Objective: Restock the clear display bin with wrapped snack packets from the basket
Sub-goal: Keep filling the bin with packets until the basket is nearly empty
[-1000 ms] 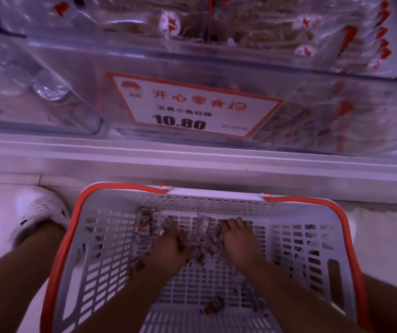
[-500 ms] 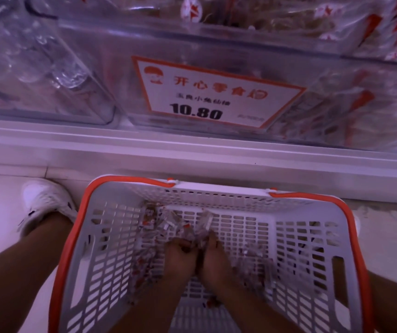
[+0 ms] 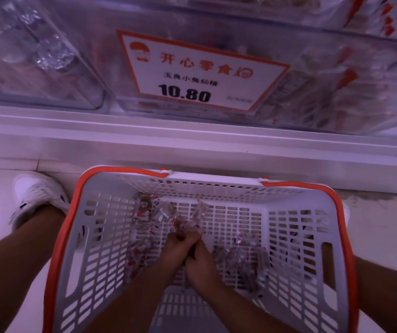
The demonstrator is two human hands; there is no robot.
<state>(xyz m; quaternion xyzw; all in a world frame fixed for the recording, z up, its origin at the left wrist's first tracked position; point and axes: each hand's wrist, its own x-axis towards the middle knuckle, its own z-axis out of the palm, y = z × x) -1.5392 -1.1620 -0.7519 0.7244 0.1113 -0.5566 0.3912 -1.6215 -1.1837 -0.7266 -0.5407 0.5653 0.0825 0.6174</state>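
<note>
We have both hands, left hand (image 3: pixel 174 248) and right hand (image 3: pixel 201 259), cupped together, pinching a clump of clear red-ended wrapped snack packets (image 3: pixel 185 225) at the centre of the grey slotted plastic basket with orange rim (image 3: pixel 296 236). Slick wrappers could slip through on the lift to the clear plastic display bin (image 3: pixel 312 75) at 12 o'clock. Count: one basket, two loose packet piles at 10 and 3 o'clock, packets too blurred to count.

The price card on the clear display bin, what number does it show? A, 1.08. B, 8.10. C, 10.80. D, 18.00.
C: the orange-bordered price card on the front of the clear display bin reads 10.80 in bold black digits under the orange characters.
</note>
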